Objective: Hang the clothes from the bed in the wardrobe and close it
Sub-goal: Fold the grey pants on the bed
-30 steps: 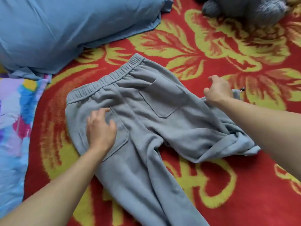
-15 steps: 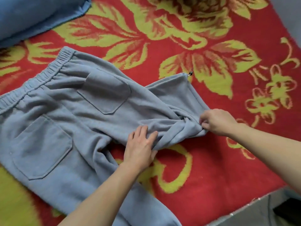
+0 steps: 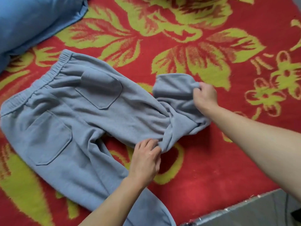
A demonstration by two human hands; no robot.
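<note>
Grey sweatpants (image 3: pixel 68 121) lie back side up on the bed, waistband at the upper left, two patch pockets showing. One leg runs toward the bottom edge; the other is bunched and twisted at the right. My left hand (image 3: pixel 146 157) pinches the twisted fold at that leg's lower edge. My right hand (image 3: pixel 204 97) grips the leg's folded-over end and holds it a little off the bed.
The bed is covered by a red blanket (image 3: pixel 211 46) with yellow-green flowers. A blue pillow (image 3: pixel 32 18) lies at the upper left. The bed's edge and a grey floor (image 3: pixel 260 211) show at the lower right.
My right hand has moved up from the leg's lower corner to its folded end and lifted it. My left hand has closed on the twisted fold. The view shifted slightly.
</note>
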